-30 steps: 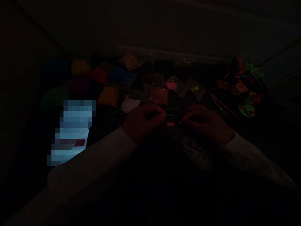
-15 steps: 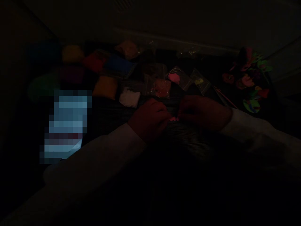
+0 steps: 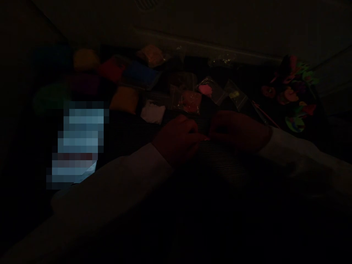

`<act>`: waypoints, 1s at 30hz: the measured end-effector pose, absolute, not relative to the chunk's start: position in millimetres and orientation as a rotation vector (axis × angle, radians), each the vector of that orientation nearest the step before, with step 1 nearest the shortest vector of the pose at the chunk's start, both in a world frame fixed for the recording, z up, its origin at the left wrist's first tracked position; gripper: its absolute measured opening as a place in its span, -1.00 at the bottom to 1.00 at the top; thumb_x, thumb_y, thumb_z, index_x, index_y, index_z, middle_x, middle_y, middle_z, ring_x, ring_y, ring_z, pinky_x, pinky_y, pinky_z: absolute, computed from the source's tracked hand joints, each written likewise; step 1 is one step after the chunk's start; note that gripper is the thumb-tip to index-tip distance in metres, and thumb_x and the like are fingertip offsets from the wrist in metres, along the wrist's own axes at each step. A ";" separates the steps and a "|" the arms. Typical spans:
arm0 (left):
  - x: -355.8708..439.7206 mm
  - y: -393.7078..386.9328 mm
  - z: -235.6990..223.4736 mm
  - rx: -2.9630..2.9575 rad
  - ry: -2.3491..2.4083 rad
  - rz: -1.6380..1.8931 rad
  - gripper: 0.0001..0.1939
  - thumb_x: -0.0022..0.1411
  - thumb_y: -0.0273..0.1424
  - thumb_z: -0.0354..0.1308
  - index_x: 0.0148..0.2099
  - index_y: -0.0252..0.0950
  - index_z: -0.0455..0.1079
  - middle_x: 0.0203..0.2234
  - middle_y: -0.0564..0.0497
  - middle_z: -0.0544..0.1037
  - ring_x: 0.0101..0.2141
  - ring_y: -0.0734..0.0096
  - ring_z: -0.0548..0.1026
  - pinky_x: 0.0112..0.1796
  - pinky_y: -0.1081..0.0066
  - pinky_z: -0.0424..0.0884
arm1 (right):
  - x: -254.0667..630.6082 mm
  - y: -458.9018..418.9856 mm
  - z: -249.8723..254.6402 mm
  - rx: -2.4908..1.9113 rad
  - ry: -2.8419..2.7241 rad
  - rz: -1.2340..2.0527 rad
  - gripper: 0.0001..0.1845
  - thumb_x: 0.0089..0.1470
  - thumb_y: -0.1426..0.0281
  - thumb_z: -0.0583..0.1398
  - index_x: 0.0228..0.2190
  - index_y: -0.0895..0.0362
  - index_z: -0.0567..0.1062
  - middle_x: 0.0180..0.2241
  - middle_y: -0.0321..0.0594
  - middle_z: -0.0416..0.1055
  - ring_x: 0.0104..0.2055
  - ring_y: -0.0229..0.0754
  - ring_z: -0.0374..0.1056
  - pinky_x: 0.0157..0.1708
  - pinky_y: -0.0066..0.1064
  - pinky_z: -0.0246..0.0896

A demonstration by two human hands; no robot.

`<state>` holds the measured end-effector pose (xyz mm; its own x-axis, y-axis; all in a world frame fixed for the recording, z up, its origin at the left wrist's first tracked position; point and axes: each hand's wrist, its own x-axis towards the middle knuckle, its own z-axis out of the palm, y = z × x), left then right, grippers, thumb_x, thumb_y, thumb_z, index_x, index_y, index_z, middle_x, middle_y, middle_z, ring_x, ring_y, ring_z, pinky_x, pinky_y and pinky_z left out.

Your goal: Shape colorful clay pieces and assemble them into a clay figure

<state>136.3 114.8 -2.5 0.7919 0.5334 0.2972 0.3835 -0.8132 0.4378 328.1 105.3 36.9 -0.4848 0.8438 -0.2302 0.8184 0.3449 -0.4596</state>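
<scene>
Closer together than a second ago, the left hand (image 3: pixel 177 140) and right hand (image 3: pixel 236 130), fingers curled, nearly meet at a small pink, soft-looking piece (image 3: pixel 205 139) over the dark ribbed worktop (image 3: pixel 225 161). Darkness hides whether either pinches it. Beyond lie a crumpled white lump (image 3: pixel 153 111) and a clear plastic bag (image 3: pixel 217 94) holding a bright-pink lump (image 3: pixel 205 89).

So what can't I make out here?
In the head view:
Pink piece: mostly hidden by the left hand and right hand.
Bright screen: pixelated, lower corner behind the left sleeve.
Right sleeve: cut off by the right edge.
Dark blue bundle: lost in darkness.
</scene>
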 end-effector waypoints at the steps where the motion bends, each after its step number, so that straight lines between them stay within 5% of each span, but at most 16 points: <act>1: 136.6 114.6 -2.3 2.629 0.700 0.586 -0.75 0.12 -0.42 -0.02 -0.20 -0.22 0.44 -0.41 -0.03 0.40 -0.34 0.35 0.27 -0.31 0.32 0.24 | 327.5 105.3 37.6 -1.581 -2.535 0.818 -0.89 -0.10 0.39 0.16 -0.54 0.15 0.48 -0.42 -0.24 0.31 -0.38 -0.27 0.23 -0.34 -0.39 0.14; 30: 138.5 111.5 -1.6 2.720 0.662 0.581 -0.76 0.12 -0.37 -0.03 -0.22 -0.25 0.43 -0.40 -0.05 0.39 -0.35 0.35 0.27 -0.33 0.31 0.26 | 322.7 104.4 39.5 -1.731 -2.575 0.769 -0.86 -0.10 0.37 0.12 -0.50 0.16 0.46 -0.41 -0.23 0.31 -0.36 -0.25 0.24 -0.33 -0.38 0.13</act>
<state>138.5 111.5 -1.6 0.8137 0.4888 0.3145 0.3754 -0.8551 0.3577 322.7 104.4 39.5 -0.4126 0.8585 -0.3046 0.8848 0.2983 -0.3579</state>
